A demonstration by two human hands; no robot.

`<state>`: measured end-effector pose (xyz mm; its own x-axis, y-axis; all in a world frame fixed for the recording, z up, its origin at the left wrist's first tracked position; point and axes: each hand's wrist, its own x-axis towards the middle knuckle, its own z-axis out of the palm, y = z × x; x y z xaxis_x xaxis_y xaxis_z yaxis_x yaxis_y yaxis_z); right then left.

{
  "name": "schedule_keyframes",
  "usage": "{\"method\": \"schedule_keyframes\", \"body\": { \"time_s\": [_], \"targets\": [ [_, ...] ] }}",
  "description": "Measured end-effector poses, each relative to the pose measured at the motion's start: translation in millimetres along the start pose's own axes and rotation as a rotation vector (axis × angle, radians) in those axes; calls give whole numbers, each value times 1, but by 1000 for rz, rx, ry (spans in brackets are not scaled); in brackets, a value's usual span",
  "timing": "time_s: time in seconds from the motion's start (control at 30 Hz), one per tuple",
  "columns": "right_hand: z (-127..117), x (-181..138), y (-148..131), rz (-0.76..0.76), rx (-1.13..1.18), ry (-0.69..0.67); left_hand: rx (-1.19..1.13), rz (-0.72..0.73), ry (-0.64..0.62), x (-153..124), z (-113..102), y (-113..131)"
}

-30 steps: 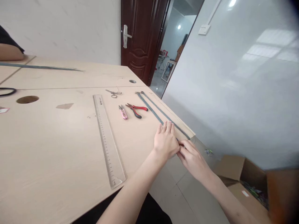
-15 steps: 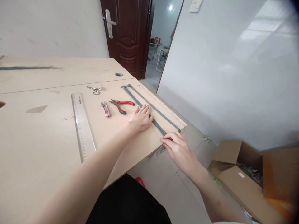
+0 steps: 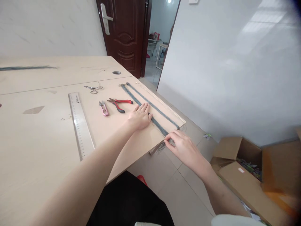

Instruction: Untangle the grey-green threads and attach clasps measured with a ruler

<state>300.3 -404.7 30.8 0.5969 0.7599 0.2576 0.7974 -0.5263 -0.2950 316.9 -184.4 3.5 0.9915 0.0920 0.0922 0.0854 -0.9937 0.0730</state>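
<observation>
— Pale wood worktop (image 3: 42, 141), white walls, a dark door (image 3: 124, 34) ajar at the back. What is on the feed?

— From my remote seat: my left hand (image 3: 140, 117) lies flat, fingers stretched out, pressing on the nearer bundle (image 3: 131, 95) of grey-blue cords about midway along it. My right hand (image 3: 184, 147) is at the worktop's near right corner. Its fingertips are drawn together in a pinch on that bundle's loose end, where frayed strands spill over the edge.

— And the second one?

— The farther bundle (image 3: 155, 108) runs parallel, just beside the first and close to the right edge. Neither hand touches it.

— How far along?

— By my reading, both bundles are laid out straight and side by side. The tail under my right hand looks ragged, so that end seems unfinished. Red-handled pliers (image 3: 118, 104), pink snips (image 3: 103, 108) and small scissors (image 3: 93, 88) lie apart from both hands, to the left of the cords. A clear ruler (image 3: 80, 125) lies further left. An open cardboard box (image 3: 237, 157) sits on the floor past the right edge.
</observation>
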Motion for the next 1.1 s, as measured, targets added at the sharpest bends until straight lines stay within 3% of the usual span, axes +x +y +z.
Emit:
{"method": "schedule_keyframes", "body": {
  "time_s": [0.17, 0.37, 0.5, 0.63, 0.73, 0.83, 0.9, 1.0, 1.1],
  "targets": [
    [-15, 5, 0, 373, 288, -217, 1, -3, -17, 0, -2, 1],
    [-25, 8, 5, 440, 469, -415, -18, -4, -12, 0, -1, 0],
    [-28, 3, 8, 452, 433, -380, -43, -5, 9, -1, 1, 0],
    [-34, 15, 11, 337, 275, -159, -63, -9, 61, -5, 0, 1],
    [-33, 55, 10, 159, 182, -6, -72, -14, 101, -9, -1, 3],
    [-22, 123, 0, -56, 70, 48, -82, -14, 146, -10, -2, 4],
    [-9, 173, -11, -164, -27, -25, -87, -11, 162, -11, -3, 3],
    [17, 242, -28, -183, -144, -151, -123, -9, 158, -12, -3, 3],
    [43, 290, -38, -170, -198, -209, -206, -5, 151, -13, -3, 1]
  ]
}}
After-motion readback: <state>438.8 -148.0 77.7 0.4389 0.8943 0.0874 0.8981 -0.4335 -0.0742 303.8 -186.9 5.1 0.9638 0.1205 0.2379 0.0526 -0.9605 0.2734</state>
